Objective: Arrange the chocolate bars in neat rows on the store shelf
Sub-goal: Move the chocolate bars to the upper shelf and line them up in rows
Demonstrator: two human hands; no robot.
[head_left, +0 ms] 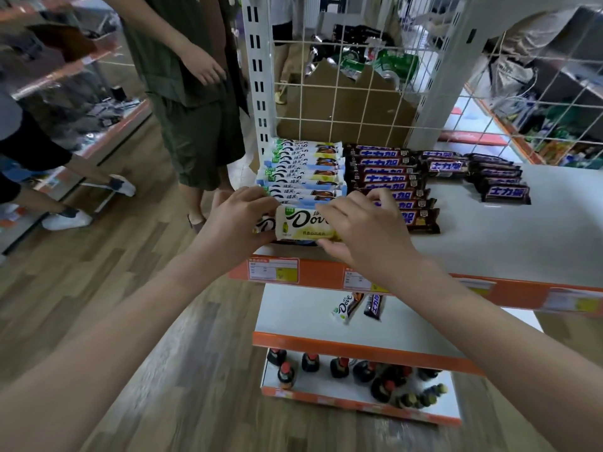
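Note:
A white and yellow Dove bar (301, 225) stands tilted at the front of a row of white Dove bars (306, 168) on the top shelf (489, 243). My left hand (238, 220) grips its left end. My right hand (362, 233) pinches its right end, thumb below and fingers over the top. Right of that row lies a row of dark Snickers bars (388, 181). Further right are a short stack (445, 164) and another group of Snickers bars (499, 181).
The lower shelf (293, 314) holds one Dove bar (342, 306) and one Snickers bar (374, 306). Dark bottles (339, 367) stand on the bottom shelf. A person in green (192, 102) stands left of the shelf's post (259, 76). A wire grid (342, 93) backs the shelf.

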